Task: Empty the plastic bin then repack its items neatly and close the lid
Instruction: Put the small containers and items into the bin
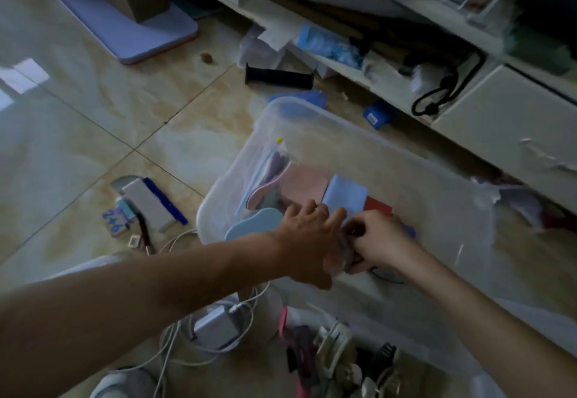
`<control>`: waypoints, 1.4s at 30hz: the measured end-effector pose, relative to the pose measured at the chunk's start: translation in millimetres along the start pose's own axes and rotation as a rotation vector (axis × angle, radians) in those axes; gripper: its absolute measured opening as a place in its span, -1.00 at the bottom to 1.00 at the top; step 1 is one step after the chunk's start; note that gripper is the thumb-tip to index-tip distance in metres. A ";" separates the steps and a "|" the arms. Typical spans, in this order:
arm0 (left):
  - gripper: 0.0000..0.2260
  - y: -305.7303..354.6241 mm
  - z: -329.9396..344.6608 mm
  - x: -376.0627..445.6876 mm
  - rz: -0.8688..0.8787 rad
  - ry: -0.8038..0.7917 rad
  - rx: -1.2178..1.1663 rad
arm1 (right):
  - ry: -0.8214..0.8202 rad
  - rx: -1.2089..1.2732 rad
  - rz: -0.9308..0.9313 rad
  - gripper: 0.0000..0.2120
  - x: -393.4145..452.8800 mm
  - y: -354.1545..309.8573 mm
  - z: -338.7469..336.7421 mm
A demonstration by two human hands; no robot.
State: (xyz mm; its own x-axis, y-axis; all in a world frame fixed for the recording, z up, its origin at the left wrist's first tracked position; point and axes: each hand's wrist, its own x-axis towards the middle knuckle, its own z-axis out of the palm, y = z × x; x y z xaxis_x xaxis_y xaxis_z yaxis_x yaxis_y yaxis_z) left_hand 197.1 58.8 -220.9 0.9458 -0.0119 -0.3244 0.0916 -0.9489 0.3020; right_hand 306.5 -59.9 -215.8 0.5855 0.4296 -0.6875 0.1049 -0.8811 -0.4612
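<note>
While both hands meet low inside the clear plastic bin point(359, 135), the fingers point(368, 229) of the right hand point(379, 241) are curled down and appear to pinch a small soft, pale item; what exactly it is cannot be told, since the hands cover it. The left hand point(307, 241) lies just beside and touching the right, its fingers loosely bent over the same small item, its thumb hanging toward the bin's near wall.

Directly beyond the fingertips, away from the person, flat pieces sit in a row on the bin's floor: a light blue folded piece point(345, 193) straight ahead of both hands, a pink piece point(304, 183) to its left, a red piece point(379, 205) just to its right. A light blue rounded board point(249, 226) lies under the left wrist, and a zip bag point(265, 172) leans against the bin's left wall.

Judging by this, the bin is being filled again; its right half looks bare, so that side is nearer the right hand. Outside, on the tiled floor point(93, 116), a white charger with cable point(215, 329) and a heap of small gadgets point(337, 357) lie close to the person, nearer the left arm.
</note>
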 end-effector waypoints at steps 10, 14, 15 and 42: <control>-0.15 -2.2 -1.3 12.2 0.147 -0.142 -0.136 | 0.012 -0.098 0.047 -0.89 8.4 34.9 -1.6; -0.09 1.5 7.1 21.4 0.108 -0.220 -0.202 | 0.011 -0.139 0.123 -0.86 12.9 39.4 4.9; -0.06 1.5 9.2 24.2 0.084 -0.246 -0.216 | 0.000 -0.142 0.141 -0.84 13.1 39.7 5.2; -0.70 -48.8 60.5 69.0 -0.060 -0.325 -0.202 | -0.220 0.443 0.326 -0.86 38.7 68.5 32.0</control>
State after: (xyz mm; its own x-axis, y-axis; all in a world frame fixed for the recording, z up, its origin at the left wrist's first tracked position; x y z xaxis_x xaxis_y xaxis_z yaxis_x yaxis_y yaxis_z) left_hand 239.0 85.2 -312.3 0.7922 -0.0885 -0.6038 0.2335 -0.8702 0.4339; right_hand 310.6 -97.3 -292.0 0.3453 0.2232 -0.9115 -0.4260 -0.8282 -0.3642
